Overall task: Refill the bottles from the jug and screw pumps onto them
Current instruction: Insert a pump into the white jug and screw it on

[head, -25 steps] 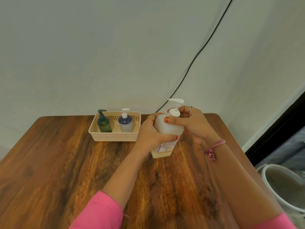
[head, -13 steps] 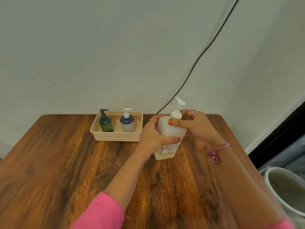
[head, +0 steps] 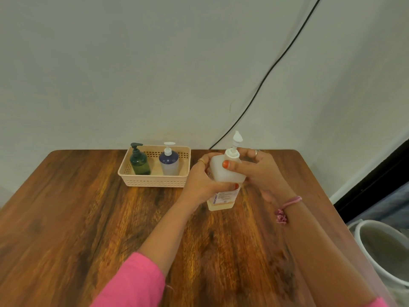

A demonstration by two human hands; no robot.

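A white translucent bottle with a label and a little yellowish liquid at its bottom stands on the wooden table. My left hand grips its body from the left. My right hand pinches the collar of its white pump at the neck, thumb in front. The pump's nozzle points away from me, towards the wall. No jug is in view.
A beige plastic basket at the table's back holds a dark green pump bottle and a blue-topped pump bottle. A black cable runs down the wall. A white bucket stands on the floor at right.
The pump's nozzle has turned from pointing right to pointing away towards the wall, under my right hand. My left hand has kept its grip on the bottle.
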